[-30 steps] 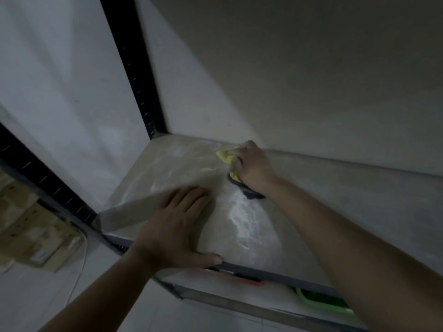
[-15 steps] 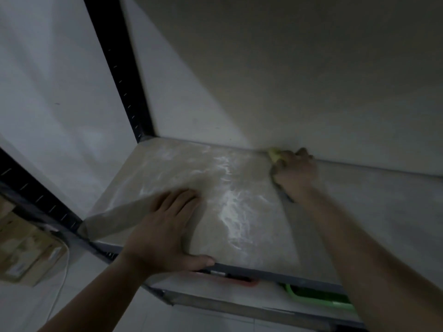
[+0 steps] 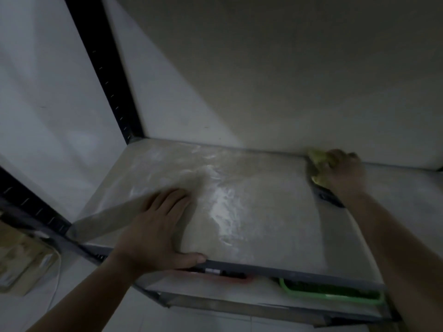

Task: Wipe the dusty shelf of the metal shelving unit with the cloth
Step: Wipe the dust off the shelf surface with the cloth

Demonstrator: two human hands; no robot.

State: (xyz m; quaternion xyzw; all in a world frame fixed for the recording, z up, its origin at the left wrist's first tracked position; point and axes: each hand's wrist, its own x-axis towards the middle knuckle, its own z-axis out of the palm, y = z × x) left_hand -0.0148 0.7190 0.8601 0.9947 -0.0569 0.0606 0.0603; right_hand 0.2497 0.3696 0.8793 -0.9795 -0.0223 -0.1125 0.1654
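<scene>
At rear edge of shelf (image 3: 251, 224), hard against back wall, R hand (image 3: 342, 171) gripped yellow-green cloth (image 3: 317, 161), fingers curled over it. Cloth was bunched, pressed to shelf surface, poking out on hand's left side. Dark patch under R wrist; couldn't tell what. L hand (image 3: 155, 231) lay flat near front-left of shelf, palm down, fingers straight & together, holding nothing, thumb along front lip. White dust streaks (image 3: 223, 200) ran across shelf between the hands. Black slotted upright (image 3: 105, 73) stood at rear-left corner. Green tray (image 3: 330, 294) sat on lower shelf, front right. Cardboard boxes (image 3: 21, 264) sat off to the left, below shelf level, blurred.
</scene>
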